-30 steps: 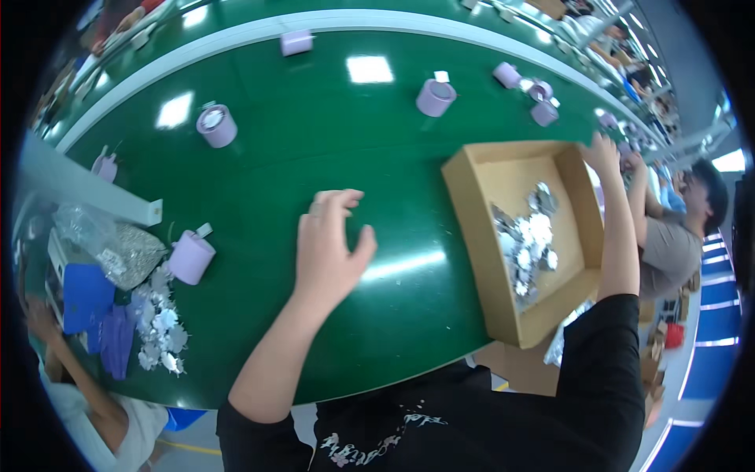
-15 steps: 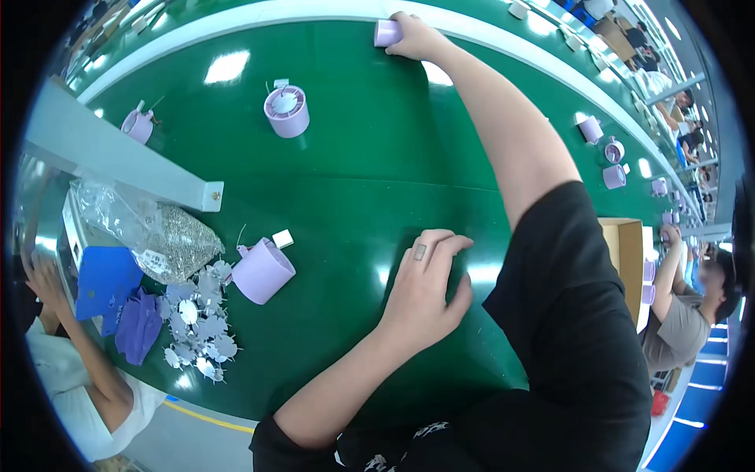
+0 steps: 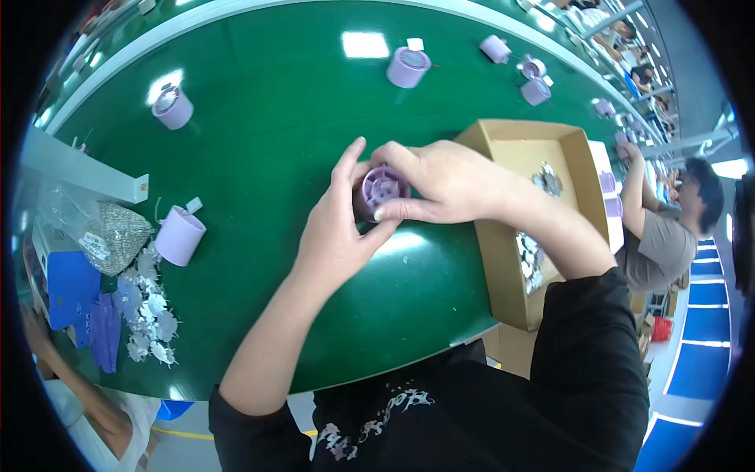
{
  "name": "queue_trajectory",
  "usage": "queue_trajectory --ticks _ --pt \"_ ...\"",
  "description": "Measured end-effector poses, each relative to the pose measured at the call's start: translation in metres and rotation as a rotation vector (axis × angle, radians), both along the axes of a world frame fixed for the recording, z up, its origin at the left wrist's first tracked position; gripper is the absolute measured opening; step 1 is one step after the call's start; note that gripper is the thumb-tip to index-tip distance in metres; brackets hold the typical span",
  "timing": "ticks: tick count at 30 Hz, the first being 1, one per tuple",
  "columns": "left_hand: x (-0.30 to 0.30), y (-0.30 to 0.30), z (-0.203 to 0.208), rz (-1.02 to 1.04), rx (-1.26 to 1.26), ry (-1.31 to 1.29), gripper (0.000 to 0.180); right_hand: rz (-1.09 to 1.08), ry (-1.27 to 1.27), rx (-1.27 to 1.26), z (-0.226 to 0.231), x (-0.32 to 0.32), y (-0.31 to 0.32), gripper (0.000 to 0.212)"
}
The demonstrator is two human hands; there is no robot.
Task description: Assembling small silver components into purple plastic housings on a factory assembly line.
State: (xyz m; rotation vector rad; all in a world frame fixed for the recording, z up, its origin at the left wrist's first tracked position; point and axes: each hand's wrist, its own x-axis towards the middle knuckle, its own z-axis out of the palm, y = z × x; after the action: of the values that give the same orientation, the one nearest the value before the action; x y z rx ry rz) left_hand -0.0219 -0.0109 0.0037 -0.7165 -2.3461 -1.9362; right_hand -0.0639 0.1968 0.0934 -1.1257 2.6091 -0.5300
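Over the middle of the green table I hold a light purple plastic cylinder housing (image 3: 385,187), its open end facing up and ribbed inner parts showing. My right hand (image 3: 452,181) grips its rim from the right, thumb and fingers bent round it. On the other side my left hand (image 3: 334,216) is curved against the housing, with one finger pointing up and away; part of its grip is hidden. To the left stands another purple housing (image 3: 180,236) with a white connector (image 3: 193,205), beside a pile of silvery metal discs (image 3: 148,315).
A cardboard box (image 3: 499,267) with metal pieces stands at right. Further purple housings (image 3: 408,68) are spread along the far side. At left are a bag of small metal parts (image 3: 118,236), a blue bin (image 3: 71,287) and a grey bracket (image 3: 86,169). Co-workers (image 3: 657,236) sit on both sides.
My right hand has come back from the table's far edge with the purple housing. My left hand has risen from the tabletop to meet it. The view has shifted, showing more of the cardboard box.
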Motion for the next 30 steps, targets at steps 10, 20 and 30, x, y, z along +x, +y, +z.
queue_trajectory --ticks 10,20,30 --pt "0.008 0.005 0.001 -0.006 -0.107 0.261 0.082 -0.134 0.622 -0.003 -0.028 0.036 0.006 0.019" --pt "0.009 0.005 0.013 -0.082 -0.339 0.263 0.064 -0.671 0.650 0.228 -0.002 0.048 0.171 0.026" --pt "0.006 0.001 0.012 -0.096 -0.282 0.268 0.063 -0.722 0.293 0.302 -0.049 0.093 0.266 0.041"
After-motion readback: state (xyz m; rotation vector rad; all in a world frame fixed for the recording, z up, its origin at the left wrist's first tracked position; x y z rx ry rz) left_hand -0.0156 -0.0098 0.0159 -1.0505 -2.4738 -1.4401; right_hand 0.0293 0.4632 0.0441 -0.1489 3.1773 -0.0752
